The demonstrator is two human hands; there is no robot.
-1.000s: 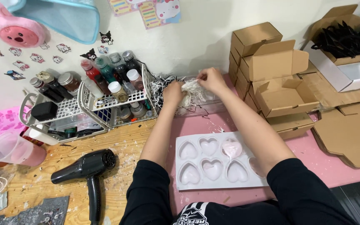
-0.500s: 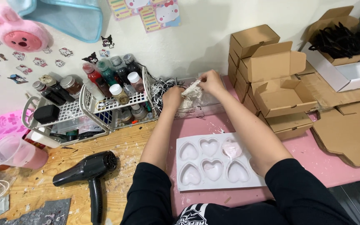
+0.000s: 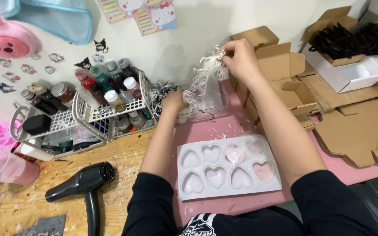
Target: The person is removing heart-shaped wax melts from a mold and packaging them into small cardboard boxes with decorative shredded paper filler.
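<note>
I find my right hand raised in the upper centre of the frame, fingers pinched on a tuft of white shredded paper that trails down from it. My left hand sits lower, just left of centre, closed on the same mass of shreds where it meets the clear plastic box. That box stands against the wall at the back of the pink mat.

Below the box, in the lower centre, a white heart-shaped mould tray lies flat on the mat between my forearms; several cavities hold pale pink and white fill. To the left, a white wire basket holds small bottles with coloured caps. A black hair dryer lies on the wooden tabletop at lower left. Folded brown cardboard boxes are stacked just right of my right hand, touching the mat's edge.
</note>
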